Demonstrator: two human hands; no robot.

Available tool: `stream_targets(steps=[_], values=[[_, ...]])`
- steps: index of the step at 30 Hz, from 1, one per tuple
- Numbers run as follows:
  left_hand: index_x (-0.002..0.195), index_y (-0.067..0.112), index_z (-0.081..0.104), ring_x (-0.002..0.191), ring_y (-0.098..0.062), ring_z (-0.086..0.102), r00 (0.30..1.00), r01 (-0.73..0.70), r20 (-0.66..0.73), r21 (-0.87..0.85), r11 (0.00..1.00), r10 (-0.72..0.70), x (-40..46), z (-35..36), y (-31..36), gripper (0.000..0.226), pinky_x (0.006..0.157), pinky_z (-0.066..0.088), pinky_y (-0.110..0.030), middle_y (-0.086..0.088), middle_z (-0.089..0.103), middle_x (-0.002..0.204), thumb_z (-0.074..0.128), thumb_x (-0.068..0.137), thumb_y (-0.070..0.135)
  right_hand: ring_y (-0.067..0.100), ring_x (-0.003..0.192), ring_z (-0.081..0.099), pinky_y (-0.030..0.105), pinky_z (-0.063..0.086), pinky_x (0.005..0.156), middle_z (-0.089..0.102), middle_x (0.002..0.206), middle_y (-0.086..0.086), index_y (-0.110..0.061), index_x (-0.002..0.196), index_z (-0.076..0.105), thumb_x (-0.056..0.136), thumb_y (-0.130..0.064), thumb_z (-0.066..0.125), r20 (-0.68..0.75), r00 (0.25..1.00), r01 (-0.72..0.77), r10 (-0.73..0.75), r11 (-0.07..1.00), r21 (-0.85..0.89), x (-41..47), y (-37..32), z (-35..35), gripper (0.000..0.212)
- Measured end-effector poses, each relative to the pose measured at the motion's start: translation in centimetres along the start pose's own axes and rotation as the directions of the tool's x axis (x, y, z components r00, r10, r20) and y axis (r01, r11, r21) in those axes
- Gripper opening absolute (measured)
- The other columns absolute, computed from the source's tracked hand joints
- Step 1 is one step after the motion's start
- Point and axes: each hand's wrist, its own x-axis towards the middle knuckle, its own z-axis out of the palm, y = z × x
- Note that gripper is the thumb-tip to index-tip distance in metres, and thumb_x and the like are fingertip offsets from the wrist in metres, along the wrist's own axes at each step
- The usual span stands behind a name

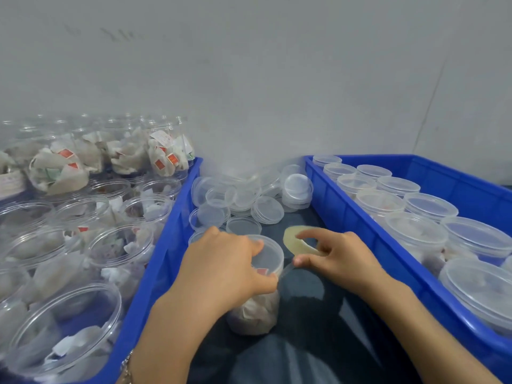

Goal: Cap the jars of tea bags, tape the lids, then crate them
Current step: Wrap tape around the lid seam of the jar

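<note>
A clear jar of tea bags [257,311] stands on my lap between two blue crates, with a translucent lid [270,254] on top. My left hand [221,268] grips the lid and rim from the left, fingers curled round it. My right hand [338,254] holds a yellowish tape roll [295,239] with the index finger through its core. A strip of clear tape [285,270] stretches from the roll to the jar's lid edge, pinched under the thumb.
The left blue crate [155,275] holds several open jars of tea bags [83,245]. The right blue crate [388,261] holds several capped jars [415,234]. A heap of loose lids [249,195] lies against the grey wall behind my lap.
</note>
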Motion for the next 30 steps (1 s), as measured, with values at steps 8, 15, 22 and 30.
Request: stream_targets(steps=[8,15,22,30], values=[[0.108,0.021,0.041,0.107,-0.025,0.048,1.0,0.03,0.009,-0.003,1.0,-0.03,0.4,0.2,1.2,0.047,0.072,0.033,-0.032,-0.001,0.052,0.119,0.051,0.078,0.056,0.0,0.054,0.037,0.02,0.03,0.056,0.04,0.057,-0.017,-0.035,0.123,0.055,0.055,-0.081,0.041,0.063,0.998,-0.026,0.023,0.998,0.051,0.9,-0.9,2.8,0.084],[0.138,0.027,0.027,0.125,-0.032,0.028,0.995,0.082,0.047,0.019,0.996,-0.083,1.9,3.1,1.8,0.074,0.093,0.036,-0.045,-0.008,0.022,0.138,0.038,0.082,0.072,0.004,0.105,0.054,0.018,0.037,0.075,0.059,0.12,-0.02,-0.042,0.128,0.047,0.073,-0.084,0.029,-0.019,0.998,0.054,-0.058,0.985,-0.166,-0.6,0.4,2.0,0.072],[0.144,0.03,0.017,0.128,-0.026,0.028,0.996,-0.023,0.084,0.027,0.999,0.021,2.2,3.5,0.9,0.076,0.095,0.035,-0.042,0.002,0.031,0.142,0.034,0.083,0.071,0.005,0.113,0.055,0.022,0.042,0.086,0.059,0.125,-0.021,-0.043,0.126,0.053,0.085,-0.067,0.039,0.025,0.996,0.087,-0.085,0.987,-0.134,-2.0,0.7,1.2,0.05],[0.122,0.03,0.037,0.118,-0.028,0.035,1.0,0.002,0.027,0.026,1.0,-0.002,2.0,3.3,1.3,0.052,0.089,0.037,-0.044,-0.002,0.039,0.128,0.028,0.086,0.066,0.005,0.097,0.065,0.033,0.052,0.08,0.07,0.106,-0.016,-0.04,0.118,0.063,0.078,-0.056,0.058,-0.072,0.996,-0.049,0.056,0.994,0.101,-0.9,-0.7,3.2,0.043]])
